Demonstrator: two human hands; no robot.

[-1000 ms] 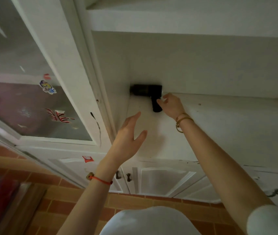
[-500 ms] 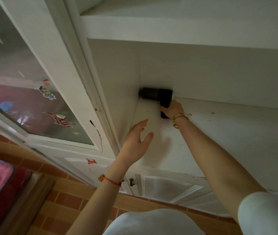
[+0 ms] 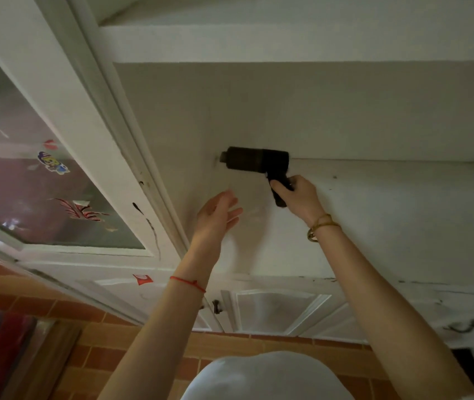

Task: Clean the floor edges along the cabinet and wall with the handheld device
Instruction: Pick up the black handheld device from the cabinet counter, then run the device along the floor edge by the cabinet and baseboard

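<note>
— What is the right hand [image 3: 299, 194] doing on the white cabinet ledge?

— It is wrapping its fingers around the stubby grip of one black handheld device [image 3: 256, 163], a matte, pistol-shaped tool with a cylindrical barrel. The barrel is lying along the back corner where the painted surface [image 3: 388, 209] is meeting the rear wall [image 3: 316, 111], its narrow nozzle pointing left at the side panel.

— And the left hand [image 3: 215, 217]?

— It is hovering with fingers spread wide and holding nothing, just left of the device and apart from it. Its fingertips are blurring, so whether they are touching the panel cannot be told.

— What is each wrist wearing?

— One thin red string [image 3: 189, 282] on the left, one gold bangle [image 3: 321, 226] on the right.

— What else is showing?

— One glass door [image 3: 42, 183] with a white frame is carrying several small stickers, among them one cartoon figure [image 3: 52, 163]. Two raised-panel lower doors [image 3: 273, 310] with dark metal handles are sitting beneath the ledge, their paint scuffed and chipped along the edge. Below, terracotta brick-shaped floor tiles [image 3: 132, 350] are running with pale grout lines.
</note>
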